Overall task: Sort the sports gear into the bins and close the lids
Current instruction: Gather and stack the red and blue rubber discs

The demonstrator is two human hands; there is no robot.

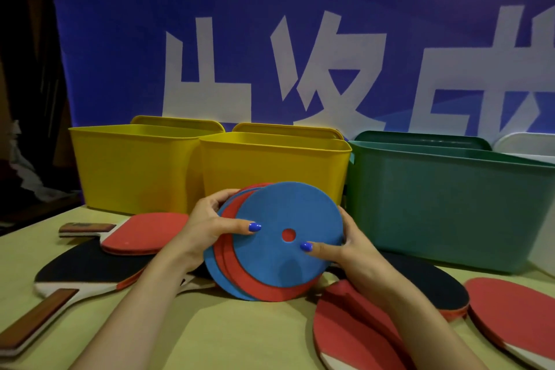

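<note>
Fingers (237, 228) of both hands are clenched on a fanned stack of discs (270, 246), blue and red, held tilted just above the desk (210, 336); the left hand (207, 225) grips its left edge, the right hand (345, 245) its right edge. Behind the stack hangs a blue banner (270, 24) with white characters. Just behind the stack stand 3 open bins: a green bin (450, 204) to its right, 1 yellow bin (270, 165) directly behind and another yellow bin (132, 165) to the left, lids propped upright behind them. Table tennis paddles lie flat around the stack: a black paddle (90, 264) and a red paddle (144, 231) left, more red paddles (510, 309) right.
</note>
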